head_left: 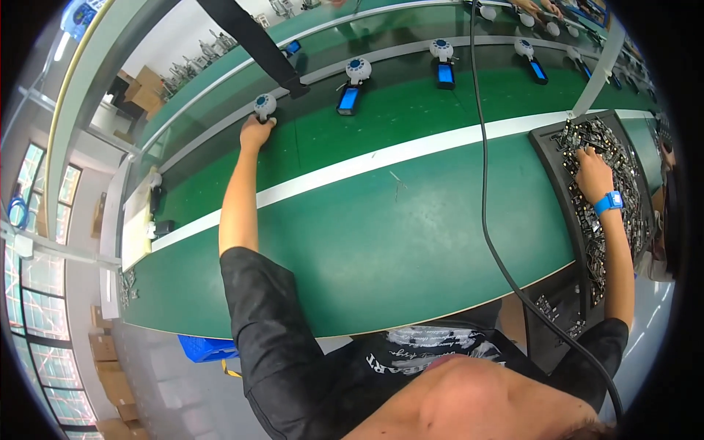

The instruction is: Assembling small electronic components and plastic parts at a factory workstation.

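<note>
1. Head view: a smooth green tabletop (403, 242) spans the near side, its front edge bowed by the lens; beyond a white strip (411, 149) runs a green belt (389, 126).
2. The room shows tall windows (44, 293) and stacked cardboard boxes (114, 381) at left, with a grey floor (165, 396) and one blue bin (205, 349) under the near left edge.
3. One black cable (483, 183) crosses from the far side down to the near right; one dark band (253, 44) hangs at far left.
4. Counted along the belt: one white-headed device (265, 104) at the left hand (256, 133), then three more devices (356, 72) with lit blue screens, spaced apart toward the right. Others crowd the far right, too small to count surely.
5. One dark tray (548, 167) at right holds a heap of small parts (627, 209), too many to count.
6. The left arm stretches far forward and nearly straight; its fingers are closed on the device just below the round head.
7. The right arm, bearing a blue wristband (609, 202), reaches forward over the tray. The right hand (594, 176) is lowered among the parts, fingers bent; whether they pinch one cannot be told.
8. A co-worker's hands (551, 9) show at far right.
</note>
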`<state>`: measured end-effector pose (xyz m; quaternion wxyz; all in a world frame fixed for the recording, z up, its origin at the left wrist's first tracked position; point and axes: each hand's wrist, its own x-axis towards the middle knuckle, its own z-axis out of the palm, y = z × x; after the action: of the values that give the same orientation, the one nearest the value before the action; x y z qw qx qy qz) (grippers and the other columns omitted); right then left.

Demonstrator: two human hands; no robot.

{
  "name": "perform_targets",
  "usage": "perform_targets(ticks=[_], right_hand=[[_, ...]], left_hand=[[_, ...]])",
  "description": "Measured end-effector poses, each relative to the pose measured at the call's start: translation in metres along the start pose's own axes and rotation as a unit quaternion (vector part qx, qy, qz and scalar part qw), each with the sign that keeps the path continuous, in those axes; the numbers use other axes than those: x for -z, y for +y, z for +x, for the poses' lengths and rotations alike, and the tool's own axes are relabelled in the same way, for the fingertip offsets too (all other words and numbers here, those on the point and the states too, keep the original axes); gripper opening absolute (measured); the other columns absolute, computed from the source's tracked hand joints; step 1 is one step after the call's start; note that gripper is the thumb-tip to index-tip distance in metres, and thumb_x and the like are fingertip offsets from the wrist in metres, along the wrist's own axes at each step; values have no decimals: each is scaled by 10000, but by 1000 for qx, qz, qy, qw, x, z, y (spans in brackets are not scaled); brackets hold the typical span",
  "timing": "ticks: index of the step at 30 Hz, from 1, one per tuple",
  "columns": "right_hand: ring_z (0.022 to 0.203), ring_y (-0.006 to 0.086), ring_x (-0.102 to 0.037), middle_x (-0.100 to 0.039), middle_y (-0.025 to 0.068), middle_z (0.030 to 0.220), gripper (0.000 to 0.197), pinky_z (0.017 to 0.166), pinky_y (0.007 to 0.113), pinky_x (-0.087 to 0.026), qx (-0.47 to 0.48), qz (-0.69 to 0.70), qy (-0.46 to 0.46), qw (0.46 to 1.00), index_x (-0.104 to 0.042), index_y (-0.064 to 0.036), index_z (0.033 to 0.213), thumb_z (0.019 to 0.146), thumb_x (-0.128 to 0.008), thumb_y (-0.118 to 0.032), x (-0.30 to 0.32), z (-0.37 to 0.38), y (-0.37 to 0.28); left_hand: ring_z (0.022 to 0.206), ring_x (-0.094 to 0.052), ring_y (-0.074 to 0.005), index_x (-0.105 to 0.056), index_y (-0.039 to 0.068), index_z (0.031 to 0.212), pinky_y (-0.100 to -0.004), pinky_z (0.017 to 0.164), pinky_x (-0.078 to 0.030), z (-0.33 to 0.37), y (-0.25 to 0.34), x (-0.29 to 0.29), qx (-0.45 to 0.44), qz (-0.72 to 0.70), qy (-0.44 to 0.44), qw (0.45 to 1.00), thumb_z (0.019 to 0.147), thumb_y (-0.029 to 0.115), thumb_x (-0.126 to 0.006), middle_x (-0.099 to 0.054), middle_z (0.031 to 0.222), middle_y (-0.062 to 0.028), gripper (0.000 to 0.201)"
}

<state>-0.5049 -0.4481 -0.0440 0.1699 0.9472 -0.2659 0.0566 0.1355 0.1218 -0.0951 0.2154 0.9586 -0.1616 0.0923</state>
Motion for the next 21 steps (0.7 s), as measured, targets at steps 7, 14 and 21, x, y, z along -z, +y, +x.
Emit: perform_targets(ticks=[7, 14, 21], right_hand=[[976, 385, -650, -648, 148, 1060, 256, 827, 457, -554, 62, 89, 94, 990, -603, -33, 1040, 796, -622, 43, 58, -3, -40], [1243, 351, -596, -655, 107, 1252, 363, 1061, 478, -450, 361, 367, 192, 836, -651, -51, 1030, 706, -683, 110, 68, -15, -175], [1084, 365, -626, -614, 142, 1159, 395, 885, 430, -533, 146, 425, -51, 892, -633, -49, 1151, 770, -709, 22, 68, -53, -184]], left_hand=[[840, -639, -233, -665, -37, 1122, -385, 757, -479, -140, 120, 46, 5, -124, -147, 981, 888, 438, -708, -695, 935, -121, 531], [799, -649, -252, -670, -40, 1109, -373, 761, -514, -253, 197, 24, -159, -149, -133, 967, 909, 295, -697, -684, 898, -159, 391], [807, -670, -238, -698, -33, 1069, -338, 759, -532, -275, 217, 31, -178, -226, -152, 945, 886, 109, -691, -678, 939, -146, 232]])
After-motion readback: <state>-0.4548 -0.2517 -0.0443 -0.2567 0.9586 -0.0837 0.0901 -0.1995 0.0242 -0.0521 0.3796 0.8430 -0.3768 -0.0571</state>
